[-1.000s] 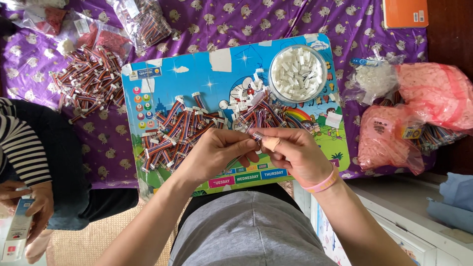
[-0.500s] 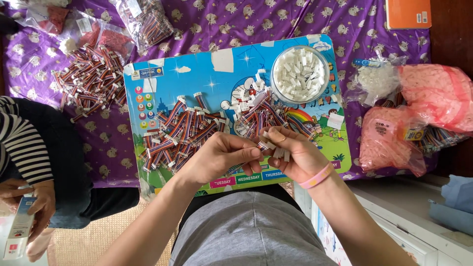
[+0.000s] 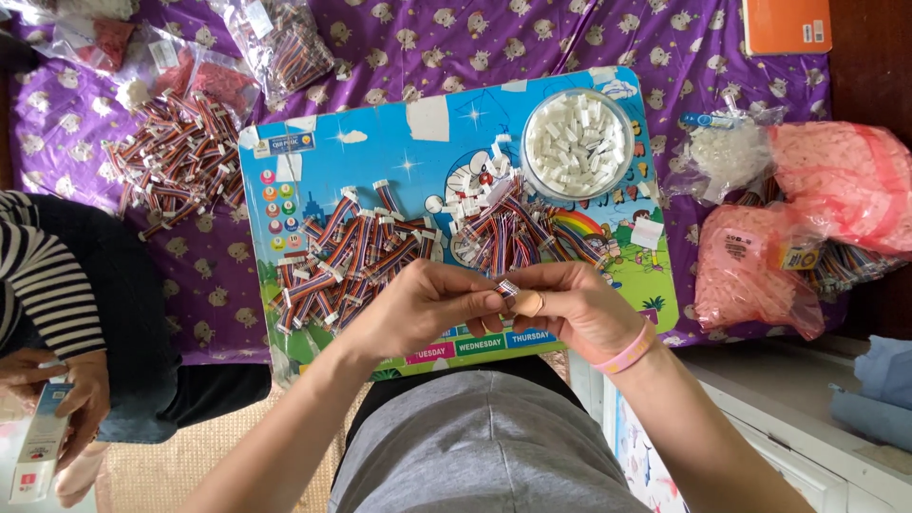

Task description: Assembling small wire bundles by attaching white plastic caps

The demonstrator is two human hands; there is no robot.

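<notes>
We pinch a short striped ribbon cable [image 3: 506,286] between left hand [image 3: 418,309] and right hand [image 3: 570,309], both clenched on it, just above the near edge of the blue cartoon board [image 3: 399,157]; cable piles [image 3: 351,256] lie on the board; a round bowl of white connectors [image 3: 578,144] sits at the board's far right corner; pink bags [image 3: 826,190] lie right.

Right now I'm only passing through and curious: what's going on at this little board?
A person's left hand and right hand pinch one short striped ribbon cable between them, above a colourful cartoon board. Two piles of similar cables lie on the board, beside a clear bowl of white connectors. Another person sits at the left, holding a small box.
</notes>
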